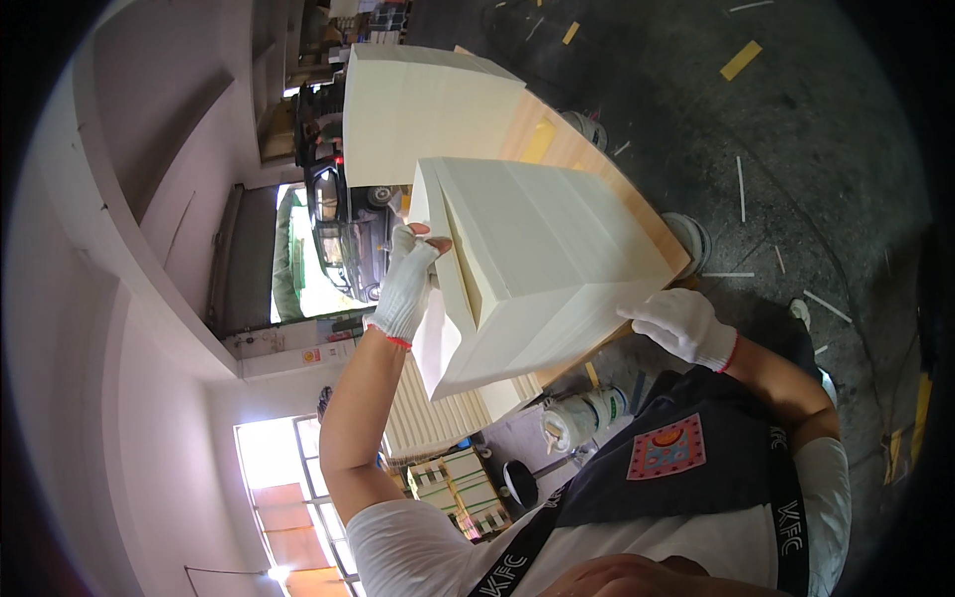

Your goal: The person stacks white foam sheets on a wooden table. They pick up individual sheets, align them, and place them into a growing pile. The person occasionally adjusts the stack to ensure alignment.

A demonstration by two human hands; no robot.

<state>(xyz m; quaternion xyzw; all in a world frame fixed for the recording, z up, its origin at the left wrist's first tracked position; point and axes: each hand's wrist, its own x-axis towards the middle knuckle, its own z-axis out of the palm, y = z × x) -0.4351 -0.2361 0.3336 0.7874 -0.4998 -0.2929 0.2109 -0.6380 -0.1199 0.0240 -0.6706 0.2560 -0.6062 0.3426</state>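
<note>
Matt cream paper stack (542, 264), white knit cloth gloves (681, 323)

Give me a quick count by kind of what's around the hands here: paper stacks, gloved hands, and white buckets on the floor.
Cream paper stacks: 2 (near stack gripped by both hands, far stack on the wooden table)
White-gloved hands: 2 (left hand, right hand)
White buckets: 3 (by the apron, right of the table, far one)
Total: 7

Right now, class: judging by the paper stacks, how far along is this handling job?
Done: one cream paper stack sits squared on the wooden table. In hand: the left hand and right hand, gloved, grip a second stack, tilted. Left: settling it flat.
</note>
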